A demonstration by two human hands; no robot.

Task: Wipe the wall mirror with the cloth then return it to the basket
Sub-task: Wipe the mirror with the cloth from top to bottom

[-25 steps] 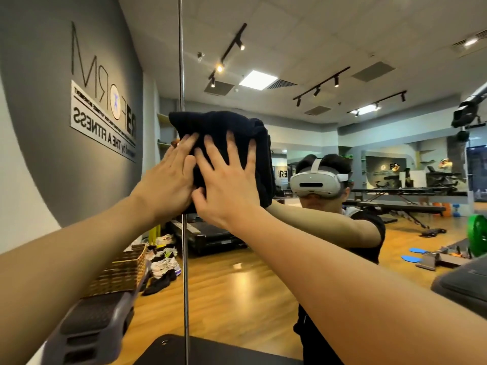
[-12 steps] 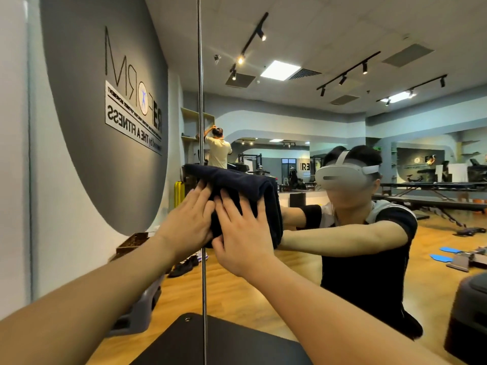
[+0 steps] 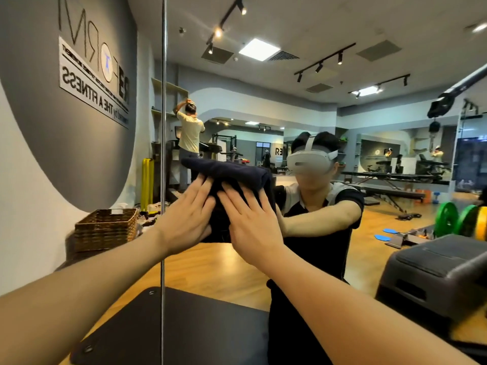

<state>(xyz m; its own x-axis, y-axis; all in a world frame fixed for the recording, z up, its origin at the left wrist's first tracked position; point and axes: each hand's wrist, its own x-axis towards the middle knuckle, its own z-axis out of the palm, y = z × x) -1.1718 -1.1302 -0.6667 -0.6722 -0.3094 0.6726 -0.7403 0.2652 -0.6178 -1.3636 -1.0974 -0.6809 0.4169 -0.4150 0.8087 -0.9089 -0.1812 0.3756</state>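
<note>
A folded dark navy cloth [image 3: 232, 172] lies flat against the wall mirror [image 3: 303, 83], about chest height. My left hand [image 3: 188, 217] presses its left half with straight, spread fingers. My right hand [image 3: 250, 222] presses its right half the same way, beside the left. A brown wicker basket [image 3: 105, 230] stands at the left, seen in the mirror panel, with a white spray bottle top showing above its rim. The mirror reflects me, wearing a white headset and reaching forward.
A metal seam strip [image 3: 164, 127] runs vertically between mirror panels. A black padded surface [image 3: 168, 325] lies low in front of me. A grey step platform [image 3: 434, 272] sits at the right. Reflected: another person, benches, green weight plates.
Both hands slid the cloth down the mirror from head height to chest height. The view tilted, bringing the basket into sight at the left.
</note>
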